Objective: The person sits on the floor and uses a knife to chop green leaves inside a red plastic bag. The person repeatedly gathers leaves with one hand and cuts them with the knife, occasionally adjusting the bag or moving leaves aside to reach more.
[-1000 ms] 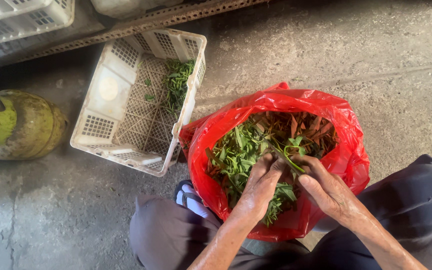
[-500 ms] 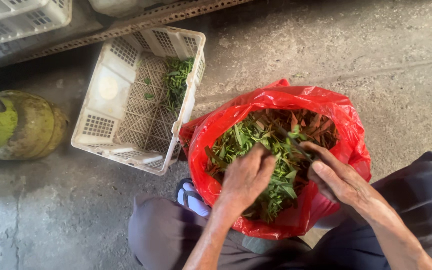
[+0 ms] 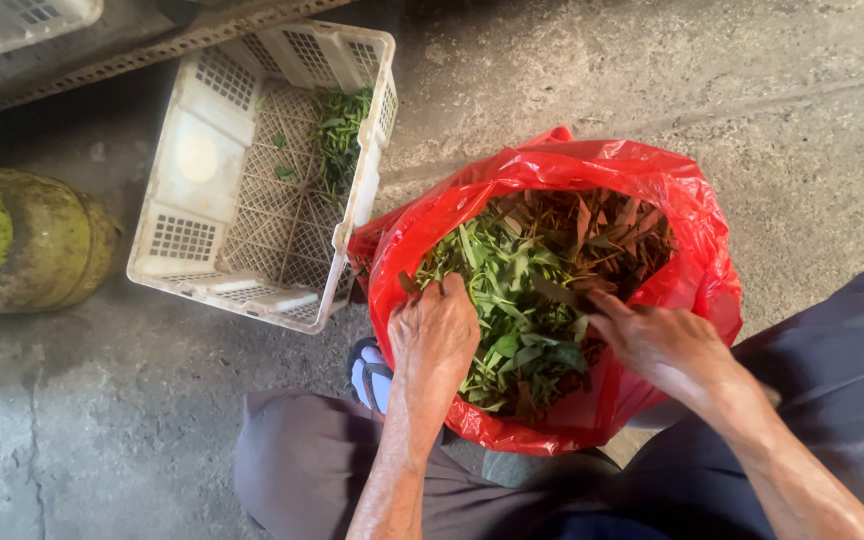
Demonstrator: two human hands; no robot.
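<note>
A red plastic bag (image 3: 692, 210) sits open on the concrete between my knees, full of green leafy stems (image 3: 512, 290) with brownish-red stalks at the far side. My left hand (image 3: 435, 335) is curled over the near left rim of the bag, fingers down among the leaves. At the near right side, my right hand (image 3: 657, 340) reaches into the bag with its fingers pointing into the greens. Whether either hand has pinched a stem is hidden by the leaves.
A white perforated plastic crate (image 3: 202, 210) lies to the left of the bag with a few green stems (image 3: 337, 135) in it. A dirty green gas cylinder (image 3: 22, 245) lies at far left. Another white crate (image 3: 12, 20) and a metal rail are at the top. My sandalled foot (image 3: 370, 375) shows beside the bag.
Both hands have shifted apart inside the bag: the left one moved to the left rim, the right one drew back toward the right side. The view moved closer.
</note>
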